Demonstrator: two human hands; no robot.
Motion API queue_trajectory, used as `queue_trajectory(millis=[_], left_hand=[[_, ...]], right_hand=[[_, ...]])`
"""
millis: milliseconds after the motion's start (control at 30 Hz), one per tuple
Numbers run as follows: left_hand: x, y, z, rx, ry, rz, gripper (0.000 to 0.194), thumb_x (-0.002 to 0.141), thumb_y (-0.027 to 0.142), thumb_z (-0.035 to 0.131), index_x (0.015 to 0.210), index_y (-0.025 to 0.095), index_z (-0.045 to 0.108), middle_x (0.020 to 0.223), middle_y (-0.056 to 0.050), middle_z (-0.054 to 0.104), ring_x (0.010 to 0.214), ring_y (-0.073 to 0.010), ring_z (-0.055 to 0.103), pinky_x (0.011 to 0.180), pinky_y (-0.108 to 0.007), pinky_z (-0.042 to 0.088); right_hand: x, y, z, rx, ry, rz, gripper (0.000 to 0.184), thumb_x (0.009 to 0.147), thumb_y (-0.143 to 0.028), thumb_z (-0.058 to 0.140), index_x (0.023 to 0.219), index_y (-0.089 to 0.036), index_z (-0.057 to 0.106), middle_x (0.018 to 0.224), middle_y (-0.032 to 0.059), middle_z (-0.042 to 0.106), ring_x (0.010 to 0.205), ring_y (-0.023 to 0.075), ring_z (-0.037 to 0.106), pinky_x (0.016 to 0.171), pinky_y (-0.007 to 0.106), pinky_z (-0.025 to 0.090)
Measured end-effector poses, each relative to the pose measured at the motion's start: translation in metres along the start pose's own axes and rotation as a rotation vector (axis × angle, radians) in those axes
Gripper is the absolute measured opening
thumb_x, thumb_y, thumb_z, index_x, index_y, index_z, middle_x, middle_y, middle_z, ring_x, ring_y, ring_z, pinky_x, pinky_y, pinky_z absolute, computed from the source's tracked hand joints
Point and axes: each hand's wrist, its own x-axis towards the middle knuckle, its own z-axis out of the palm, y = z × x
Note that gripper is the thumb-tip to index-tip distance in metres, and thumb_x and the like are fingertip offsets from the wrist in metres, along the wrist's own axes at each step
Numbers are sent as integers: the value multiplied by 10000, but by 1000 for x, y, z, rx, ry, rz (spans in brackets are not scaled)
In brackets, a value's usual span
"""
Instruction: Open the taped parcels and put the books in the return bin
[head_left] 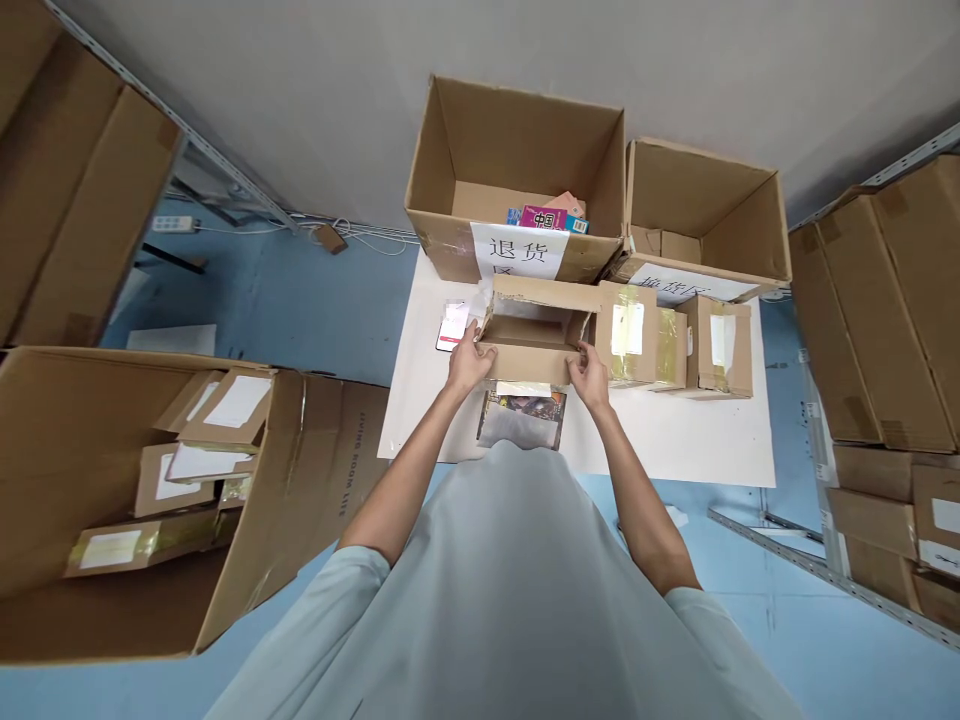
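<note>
A white desk (697, 440) carries most of the things, and a large carton (300, 480) of small parcels (225, 405) stands to its left. At the back of the desk are a labelled box (525, 130) with bright books (544, 217) inside and, just beside it, a second labelled box (705, 180). Before them, mid-desk, is the open box (532, 362), its mouth ragged at the edges; taped boxes (667, 350) stand to its right. A packet (520, 424) with a dark printed cover lies near the desk's front edge. The left hand (469, 365) and right hand (589, 378) each have their grip closed on a front corner of the open box. Uneven pulling could tear that ragged cardboard; drawing the box nearer could push the packet over the edge; a leftward swing could knock the phone (452, 325) beside the left hand.
</note>
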Motion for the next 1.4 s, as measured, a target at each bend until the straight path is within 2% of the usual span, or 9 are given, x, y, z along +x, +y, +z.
queue_trajectory(millis=[167,367,600,700,800,967,1100,1300,1400], left_hand=[[-3,35,-24,44,25,64,686,911,273,763,1583,167,673,1490,-139,784,1073,-264,789,1088,-413,608],[-19,57,-46,4,106,191,523,955,350,758,1451,185,763,1387,-107,826,990,-235,792,1038,-382,639],[-10,37,-17,56,33,129,734,879,66,627,1608,150,649,1539,-167,721,1141,-281,794,1168,-443,606],[-5,24,-10,76,79,150,751,861,36,618,1606,119,648,1546,-199,694,1314,-356,738,1263,-488,541],[1,20,-9,68,119,158,755,848,24,615,1594,138,649,1522,-185,726,1433,-398,678,1296,-531,508],[7,26,-7,25,133,144,723,854,30,640,1564,169,661,1449,-135,786,1391,-392,717,1273,-518,522],[8,24,-2,-34,93,179,743,905,72,638,1639,178,598,1562,-148,730,1302,-344,766,1242,-505,555],[19,5,18,-38,7,51,780,833,87,723,1602,170,622,1457,-169,791,1321,-357,762,1259,-580,551],[15,-1,25,-66,-10,66,786,840,100,698,1616,188,611,1533,-170,747,1419,-331,724,1270,-534,558]], right_hand=[[11,-23,-25,-8,108,-20,588,1026,-556,584,1445,-162,704,1283,180,827,1063,323,776,1007,481,626],[11,-53,-61,-65,153,-118,502,1008,-467,615,1395,-191,776,1352,155,827,877,257,738,1001,463,635],[23,-33,-27,-135,14,25,545,899,-264,625,1412,-151,767,1283,169,838,911,301,787,1058,534,638],[21,-23,-12,-104,-5,31,639,895,-236,625,1527,-177,695,1286,158,825,883,301,792,1031,552,650],[21,-19,-8,-106,24,22,557,907,-246,647,1457,-199,722,1278,153,810,898,302,787,1024,549,647],[20,-19,-20,-171,60,7,347,906,-254,708,1241,-181,759,1307,178,753,920,282,751,1032,505,630],[11,-12,-29,-128,125,-22,302,951,-288,681,1233,-194,734,1335,179,717,1031,294,740,1007,466,636],[17,-8,-11,-187,110,18,269,979,-207,542,1140,-202,758,1307,196,769,1194,340,730,1173,552,559],[12,-9,-2,-198,82,-17,305,968,-180,516,1135,-207,769,1431,199,742,1349,340,693,1255,546,505]])
